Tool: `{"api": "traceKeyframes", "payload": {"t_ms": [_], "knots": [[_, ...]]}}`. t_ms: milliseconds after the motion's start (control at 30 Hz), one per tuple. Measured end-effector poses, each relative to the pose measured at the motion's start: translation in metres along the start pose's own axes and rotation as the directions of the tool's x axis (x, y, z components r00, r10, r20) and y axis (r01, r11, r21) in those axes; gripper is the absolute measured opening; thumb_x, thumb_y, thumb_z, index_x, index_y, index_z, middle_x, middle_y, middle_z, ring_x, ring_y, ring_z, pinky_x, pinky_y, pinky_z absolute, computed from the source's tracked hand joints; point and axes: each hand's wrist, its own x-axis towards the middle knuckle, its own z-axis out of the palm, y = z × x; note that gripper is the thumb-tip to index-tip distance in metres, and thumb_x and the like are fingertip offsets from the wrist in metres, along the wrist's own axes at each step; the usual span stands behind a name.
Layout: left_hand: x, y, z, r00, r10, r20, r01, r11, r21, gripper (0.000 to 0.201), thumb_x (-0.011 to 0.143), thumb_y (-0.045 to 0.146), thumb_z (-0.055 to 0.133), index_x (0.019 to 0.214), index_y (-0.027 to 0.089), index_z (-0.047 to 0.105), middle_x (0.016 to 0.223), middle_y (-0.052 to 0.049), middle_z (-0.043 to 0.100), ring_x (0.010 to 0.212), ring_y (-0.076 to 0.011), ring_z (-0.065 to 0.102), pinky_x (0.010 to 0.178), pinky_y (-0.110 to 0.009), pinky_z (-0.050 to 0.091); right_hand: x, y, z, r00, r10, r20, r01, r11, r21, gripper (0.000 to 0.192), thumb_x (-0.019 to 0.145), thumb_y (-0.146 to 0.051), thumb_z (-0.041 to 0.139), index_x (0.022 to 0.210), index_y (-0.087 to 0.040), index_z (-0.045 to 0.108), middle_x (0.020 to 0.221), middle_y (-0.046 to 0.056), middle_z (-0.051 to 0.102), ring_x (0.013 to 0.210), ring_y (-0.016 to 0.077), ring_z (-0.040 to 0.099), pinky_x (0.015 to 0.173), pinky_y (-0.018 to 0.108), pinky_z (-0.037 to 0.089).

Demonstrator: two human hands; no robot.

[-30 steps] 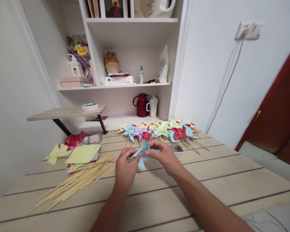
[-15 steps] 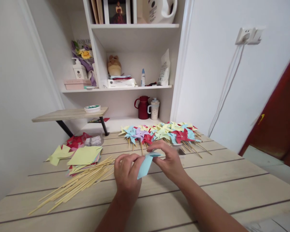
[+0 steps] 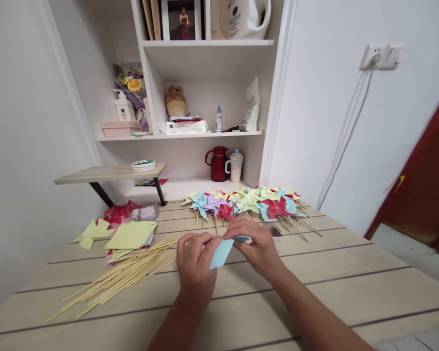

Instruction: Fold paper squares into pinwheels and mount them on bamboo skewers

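Between my two hands, above the table, is a folded piece of light blue paper [image 3: 221, 253]. My left hand [image 3: 196, 261] is closed on its left side, the thumb lying along the paper. With fingers and thumb pinched together, my right hand [image 3: 254, 242] grips the upper right part. The fingers hide some of the folds. Just beyond the hands lie finished paper pinwheels [image 3: 247, 204] on sticks, in blue, purple, red and yellow. To the left of my left hand is a spread bundle of thin wooden sticks [image 3: 128, 275].
Left on the table are a stack of yellow-topped paper sheets [image 3: 130, 235], a yellow cut piece [image 3: 92, 234], red pieces [image 3: 119, 213] and a clear plastic box [image 3: 146, 213]. Behind stand a small raised shelf [image 3: 106, 173], a red jug [image 3: 218, 164] and a cup [image 3: 236, 166].
My right hand's fingers have closed down over the paper's upper edge, near the left thumb. Both hands stay on the paper. The view has shifted slightly.
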Motion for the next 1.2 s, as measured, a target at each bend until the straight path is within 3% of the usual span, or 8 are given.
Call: {"api": "traceKeyframes", "payload": {"t_ms": [300, 500, 567, 667, 733, 867, 1033, 1200], "knots": [[-0.011, -0.008, 0.010, 0.988, -0.136, 0.071, 0.142, 0.987, -0.076, 0.017, 0.086, 0.010, 0.061, 0.096, 0.021, 0.069, 0.090, -0.005, 0.067, 0.086, -0.0187, 0.062, 0.080, -0.033, 0.046, -0.003, 0.007, 0.011, 0.999, 0.026, -0.019, -0.027, 0.998, -0.061, 0.012, 0.087, -0.014, 0.062, 0.086, -0.025, 0.068, 0.081, 0.003, 0.069, 0.081, 0.0215, 0.061, 0.077, 0.038, 0.047], [-0.019, -0.019, 0.020, 0.907, -0.292, 0.304, 0.347, 0.927, -0.144, 0.040, 0.085, 0.012, 0.062, 0.123, 0.025, 0.062, 0.095, -0.003, 0.068, 0.085, -0.0178, 0.063, 0.083, -0.034, 0.046, -0.005, 0.019, 0.004, 0.973, 0.188, -0.131, -0.193, 0.981, -0.027, 0.006, 0.084, -0.022, 0.065, 0.082, -0.024, 0.070, 0.082, 0.003, 0.071, 0.083, 0.0223, 0.063, 0.079, 0.037, 0.046], [-0.020, -0.022, 0.021, 0.856, -0.354, 0.377, 0.439, 0.882, -0.169, 0.048, 0.084, 0.017, 0.065, 0.131, 0.025, 0.056, 0.091, -0.001, 0.068, 0.077, -0.0158, 0.062, 0.083, -0.034, 0.046, -0.005, 0.026, -0.001, 0.930, 0.317, -0.188, -0.311, 0.948, 0.064, 0.006, 0.081, -0.027, 0.068, 0.083, -0.023, 0.071, 0.085, 0.003, 0.071, 0.081, 0.0213, 0.063, 0.077, 0.036, 0.047], [-0.019, -0.028, 0.016, 0.787, -0.471, 0.398, 0.572, 0.798, -0.189, 0.039, 0.086, 0.023, 0.062, 0.125, 0.023, 0.061, 0.086, -0.001, 0.069, 0.074, -0.0149, 0.062, 0.084, -0.032, 0.047, -0.005, 0.040, -0.006, 0.795, 0.541, -0.273, -0.463, 0.833, 0.304, 0.016, 0.074, -0.034, 0.075, 0.082, -0.020, 0.071, 0.078, 0.002, 0.071, 0.071, 0.0188, 0.062, 0.069, 0.033, 0.049], [-0.017, -0.038, 0.008, 0.735, -0.560, 0.382, 0.654, 0.734, -0.183, 0.025, 0.090, 0.026, 0.056, 0.110, 0.021, 0.069, 0.085, -0.003, 0.070, 0.077, -0.0160, 0.064, 0.082, -0.031, 0.048, -0.005, 0.049, -0.007, 0.704, 0.630, -0.328, -0.467, 0.758, 0.455, 0.022, 0.068, -0.033, 0.080, 0.083, -0.020, 0.071, 0.076, 0.001, 0.071, 0.070, 0.0177, 0.063, 0.068, 0.031, 0.049], [-0.015, -0.073, -0.022, 0.618, -0.675, 0.403, 0.763, 0.639, -0.100, 0.024, 0.089, 0.028, 0.053, 0.099, 0.019, 0.073, 0.093, -0.006, 0.073, 0.081, -0.0186, 0.066, 0.077, -0.031, 0.050, -0.004, 0.059, -0.006, 0.633, 0.708, -0.314, -0.439, 0.662, 0.608, 0.027, 0.063, -0.033, 0.084, 0.083, -0.020, 0.071, 0.080, 0.001, 0.073, 0.072, 0.0167, 0.064, 0.068, 0.030, 0.050], [-0.027, -0.112, -0.060, 0.527, -0.633, 0.567, 0.609, 0.747, 0.267, 0.019, 0.083, 0.021, 0.057, 0.085, 0.017, 0.075, 0.090, -0.008, 0.072, 0.088, -0.0230, 0.064, 0.082, -0.034, 0.047, -0.004, 0.059, -0.001, 0.609, 0.751, -0.257, -0.458, 0.597, 0.658, 0.032, 0.059, -0.033, 0.086, 0.084, -0.020, 0.071, 0.084, 0.003, 0.074, 0.074, 0.0180, 0.065, 0.069, 0.031, 0.050], [-0.036, -0.104, -0.075, 0.579, -0.507, 0.639, 0.310, 0.861, 0.402, 0.023, 0.089, 0.026, 0.053, 0.089, 0.022, 0.076, 0.095, -0.007, 0.070, 0.092, -0.0241, 0.061, 0.082, -0.037, 0.043, -0.005, 0.056, 0.004, 0.626, 0.750, -0.212, -0.477, 0.583, 0.657, 0.030, 0.060, -0.031, 0.086, 0.084, -0.021, 0.072, 0.084, 0.001, 0.074, 0.076, 0.0181, 0.065, 0.071, 0.031, 0.049]]}}
